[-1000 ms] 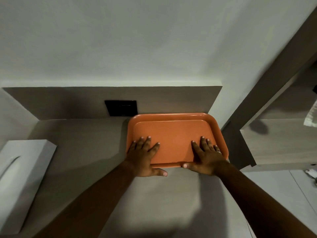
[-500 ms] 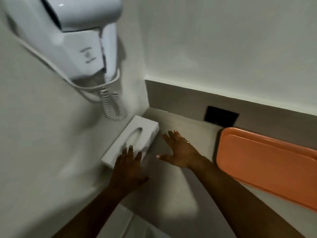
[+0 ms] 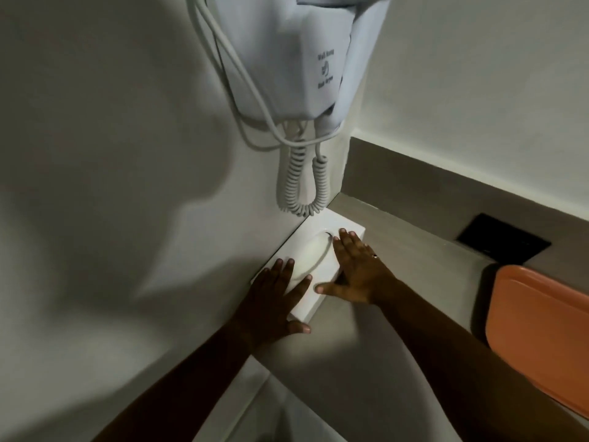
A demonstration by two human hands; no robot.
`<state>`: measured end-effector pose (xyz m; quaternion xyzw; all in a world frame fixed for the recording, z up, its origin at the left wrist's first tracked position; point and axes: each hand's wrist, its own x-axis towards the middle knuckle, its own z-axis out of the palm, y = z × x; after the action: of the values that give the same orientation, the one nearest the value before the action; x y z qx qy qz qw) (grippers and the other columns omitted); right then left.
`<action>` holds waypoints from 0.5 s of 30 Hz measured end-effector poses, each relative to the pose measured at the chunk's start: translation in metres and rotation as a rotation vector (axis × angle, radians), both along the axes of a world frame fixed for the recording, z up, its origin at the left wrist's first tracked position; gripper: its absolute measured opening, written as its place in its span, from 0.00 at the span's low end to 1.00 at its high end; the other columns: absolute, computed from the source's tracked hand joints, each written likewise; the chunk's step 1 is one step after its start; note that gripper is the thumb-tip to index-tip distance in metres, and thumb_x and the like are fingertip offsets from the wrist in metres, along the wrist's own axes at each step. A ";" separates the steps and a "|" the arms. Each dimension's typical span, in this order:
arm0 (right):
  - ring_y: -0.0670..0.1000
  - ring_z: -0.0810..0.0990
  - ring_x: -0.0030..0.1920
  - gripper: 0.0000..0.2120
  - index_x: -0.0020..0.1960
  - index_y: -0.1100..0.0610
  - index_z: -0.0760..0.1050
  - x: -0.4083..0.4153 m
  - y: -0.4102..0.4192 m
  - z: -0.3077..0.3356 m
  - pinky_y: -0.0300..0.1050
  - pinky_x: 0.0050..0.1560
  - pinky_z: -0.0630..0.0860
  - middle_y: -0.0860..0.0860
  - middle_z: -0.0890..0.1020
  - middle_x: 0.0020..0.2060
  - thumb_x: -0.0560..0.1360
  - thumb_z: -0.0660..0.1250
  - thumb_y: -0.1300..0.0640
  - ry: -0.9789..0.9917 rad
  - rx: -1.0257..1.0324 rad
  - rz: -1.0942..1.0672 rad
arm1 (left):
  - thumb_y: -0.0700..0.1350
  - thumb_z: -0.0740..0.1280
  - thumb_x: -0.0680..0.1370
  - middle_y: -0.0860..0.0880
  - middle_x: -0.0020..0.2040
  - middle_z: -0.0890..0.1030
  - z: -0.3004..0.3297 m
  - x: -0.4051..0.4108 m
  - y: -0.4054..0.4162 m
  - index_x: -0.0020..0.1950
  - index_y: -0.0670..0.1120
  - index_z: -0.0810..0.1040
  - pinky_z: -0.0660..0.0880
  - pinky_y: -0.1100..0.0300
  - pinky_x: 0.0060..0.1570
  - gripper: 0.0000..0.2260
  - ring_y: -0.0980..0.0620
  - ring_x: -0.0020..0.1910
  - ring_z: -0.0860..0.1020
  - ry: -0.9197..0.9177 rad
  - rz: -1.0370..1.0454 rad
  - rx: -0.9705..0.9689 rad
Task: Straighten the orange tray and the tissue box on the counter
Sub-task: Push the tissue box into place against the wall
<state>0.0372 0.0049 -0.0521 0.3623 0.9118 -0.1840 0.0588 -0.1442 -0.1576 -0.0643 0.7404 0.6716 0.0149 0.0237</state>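
Both hands, off the orange tray (image 3: 541, 333) a second ago, now lie flat and open on the tissue box (image 3: 314, 260) in the counter's (image 3: 398, 250) left back corner: left hand (image 3: 274, 301) near end, right hand (image 3: 353, 269) far side. Risk: pushing hard jams the box against the wall or snags the hair dryer's coiled cord (image 3: 302, 186) hanging above.

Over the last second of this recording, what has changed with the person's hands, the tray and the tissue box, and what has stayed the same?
Both hands left the orange tray and moved left to the tissue box. The left hand now lies flat on its near end and the right hand flat along its right side; half a second ago neither lay on its top. The tray stays against the back wall, and the box stays by the side wall under the hair dryer.
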 end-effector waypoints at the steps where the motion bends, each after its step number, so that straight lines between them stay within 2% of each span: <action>1: 0.53 0.33 0.78 0.63 0.79 0.55 0.34 -0.002 0.002 0.002 0.56 0.78 0.40 0.54 0.34 0.78 0.62 0.55 0.17 -0.014 -0.008 -0.008 | 0.71 0.70 0.65 0.33 0.75 0.62 0.000 -0.004 0.004 0.76 0.48 0.63 0.63 0.33 0.65 0.46 0.31 0.73 0.60 0.013 -0.024 -0.010; 6: 0.56 0.28 0.75 0.69 0.77 0.57 0.30 -0.010 0.009 0.001 0.57 0.77 0.37 0.56 0.28 0.75 0.57 0.55 0.14 -0.078 -0.030 -0.024 | 0.75 0.66 0.63 0.33 0.75 0.61 -0.003 -0.011 0.022 0.76 0.50 0.61 0.61 0.31 0.66 0.49 0.30 0.73 0.58 0.085 -0.088 -0.084; 12: 0.55 0.21 0.71 0.71 0.76 0.54 0.27 -0.015 0.037 -0.001 0.55 0.73 0.30 0.53 0.23 0.71 0.54 0.55 0.13 -0.158 -0.039 -0.007 | 0.75 0.70 0.59 0.34 0.75 0.63 -0.004 -0.012 0.043 0.75 0.51 0.64 0.64 0.31 0.65 0.50 0.29 0.72 0.61 0.118 -0.117 -0.080; 15: 0.55 0.21 0.71 0.71 0.77 0.53 0.28 -0.013 0.052 -0.003 0.54 0.71 0.29 0.53 0.25 0.73 0.53 0.55 0.13 -0.161 -0.029 -0.009 | 0.75 0.68 0.62 0.34 0.77 0.55 -0.005 -0.010 0.058 0.78 0.53 0.57 0.57 0.32 0.70 0.50 0.30 0.75 0.53 0.119 -0.111 -0.106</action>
<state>0.0238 0.0570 -0.0556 0.3791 0.8997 -0.1679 0.1367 -0.1542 -0.0996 -0.0693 0.7739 0.6294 -0.0662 0.0238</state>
